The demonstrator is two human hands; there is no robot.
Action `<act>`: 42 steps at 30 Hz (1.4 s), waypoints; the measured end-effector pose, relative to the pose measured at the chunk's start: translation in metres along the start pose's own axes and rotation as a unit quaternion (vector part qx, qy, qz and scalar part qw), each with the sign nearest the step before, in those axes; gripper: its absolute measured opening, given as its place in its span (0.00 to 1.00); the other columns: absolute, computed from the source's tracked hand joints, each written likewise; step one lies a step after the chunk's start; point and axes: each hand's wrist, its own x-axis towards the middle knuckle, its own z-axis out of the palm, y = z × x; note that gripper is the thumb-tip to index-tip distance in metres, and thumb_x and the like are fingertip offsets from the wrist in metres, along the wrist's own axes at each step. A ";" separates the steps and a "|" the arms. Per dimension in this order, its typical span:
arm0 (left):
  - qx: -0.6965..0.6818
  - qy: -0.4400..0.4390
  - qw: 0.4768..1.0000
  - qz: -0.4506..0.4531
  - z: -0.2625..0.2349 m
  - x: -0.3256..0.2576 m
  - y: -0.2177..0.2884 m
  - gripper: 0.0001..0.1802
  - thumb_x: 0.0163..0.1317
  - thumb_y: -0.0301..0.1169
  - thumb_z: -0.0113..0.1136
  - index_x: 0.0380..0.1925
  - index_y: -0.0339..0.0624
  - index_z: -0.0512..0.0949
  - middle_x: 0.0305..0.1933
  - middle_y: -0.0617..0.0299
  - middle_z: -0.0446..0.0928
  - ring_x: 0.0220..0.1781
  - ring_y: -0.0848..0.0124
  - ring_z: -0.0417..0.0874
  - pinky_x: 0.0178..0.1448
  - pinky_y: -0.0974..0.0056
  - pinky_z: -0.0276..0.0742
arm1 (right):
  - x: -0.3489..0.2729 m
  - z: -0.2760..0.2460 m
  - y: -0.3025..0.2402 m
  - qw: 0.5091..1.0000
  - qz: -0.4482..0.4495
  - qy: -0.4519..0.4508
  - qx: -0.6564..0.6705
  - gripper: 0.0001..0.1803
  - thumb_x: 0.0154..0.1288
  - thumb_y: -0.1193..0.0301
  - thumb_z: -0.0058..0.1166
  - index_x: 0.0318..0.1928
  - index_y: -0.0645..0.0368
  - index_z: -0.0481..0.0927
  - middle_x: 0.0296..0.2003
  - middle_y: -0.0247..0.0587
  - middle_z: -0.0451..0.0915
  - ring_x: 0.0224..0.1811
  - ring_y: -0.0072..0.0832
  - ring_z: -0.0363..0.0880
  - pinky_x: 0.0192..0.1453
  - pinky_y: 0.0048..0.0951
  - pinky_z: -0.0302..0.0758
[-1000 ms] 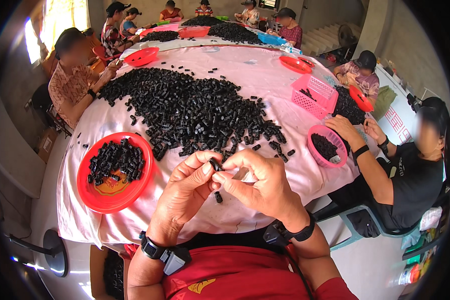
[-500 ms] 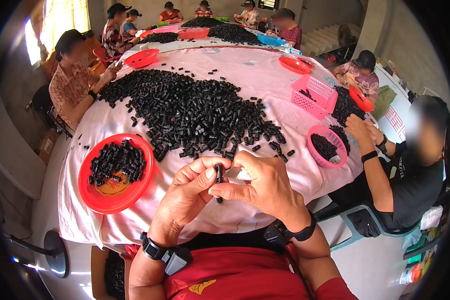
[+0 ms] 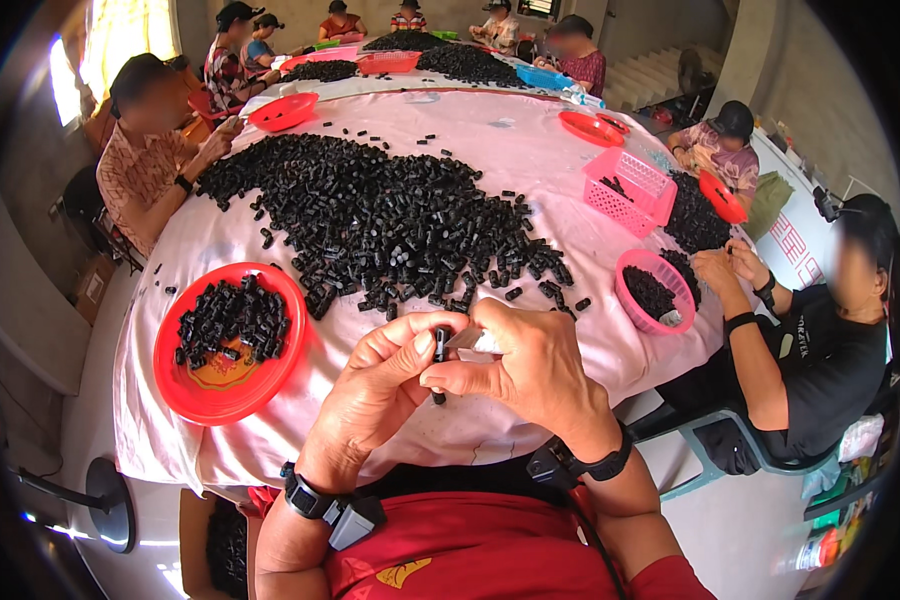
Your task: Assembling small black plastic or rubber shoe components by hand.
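Observation:
A small black cylindrical plastic part (image 3: 441,345) stands roughly upright in the fingers of my left hand (image 3: 370,395), pinched between thumb and forefinger. Its lower end shows below my right thumb. My right hand (image 3: 540,365) is closed on a thin, flat blade (image 3: 465,341) with a white piece at its end, mostly hidden by the fingers. The blade's edge lies close against the black part; I cannot tell whether it cuts in. Beyond my hands spreads a large heap of similar black parts (image 3: 370,220) on the pink tablecloth (image 3: 450,120).
To the left sits a red plate (image 3: 195,395) holding black parts. On the right are a round pink basket (image 3: 627,258) and a rectangular pink basket (image 3: 630,205). A co-worker in black (image 3: 820,360) sits close by on the right. Others work around the table.
My hands stay almost in place, still holding the black part and the blade. The co-worker on the right has shifted their head and hands slightly.

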 end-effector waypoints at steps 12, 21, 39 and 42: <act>-0.005 -0.007 1.000 -0.002 -0.002 0.001 -0.001 0.16 0.70 0.32 0.56 0.55 0.40 0.77 0.52 0.64 0.80 0.49 0.77 0.79 0.56 0.69 0.76 | -0.001 0.002 0.003 1.000 -0.013 0.013 0.012 0.30 0.56 0.41 0.62 0.28 0.59 0.76 0.16 0.41 0.77 0.18 0.35 0.80 0.21 0.34 0.72; -0.006 -0.005 1.000 0.003 -0.002 0.002 -0.002 0.16 0.70 0.31 0.56 0.55 0.39 0.77 0.52 0.63 0.80 0.50 0.77 0.79 0.56 0.69 0.76 | -0.001 0.001 0.002 1.000 -0.003 -0.004 -0.028 0.29 0.55 0.41 0.62 0.29 0.58 0.77 0.16 0.40 0.77 0.18 0.35 0.80 0.21 0.34 0.72; -0.025 0.014 1.000 0.000 0.002 0.003 -0.002 0.16 0.70 0.31 0.56 0.55 0.39 0.76 0.49 0.64 0.80 0.46 0.77 0.79 0.54 0.69 0.76 | -0.003 0.008 0.007 1.000 -0.016 0.013 -0.017 0.29 0.56 0.41 0.62 0.29 0.57 0.77 0.16 0.40 0.76 0.17 0.35 0.79 0.20 0.33 0.72; -0.034 0.038 0.999 0.017 0.008 0.002 0.001 0.16 0.70 0.32 0.56 0.55 0.39 0.75 0.45 0.64 0.80 0.41 0.78 0.79 0.48 0.71 0.76 | -0.001 0.001 0.001 0.999 -0.019 0.029 0.039 0.24 0.56 0.48 0.66 0.34 0.58 0.79 0.22 0.41 0.80 0.19 0.32 0.80 0.22 0.31 0.74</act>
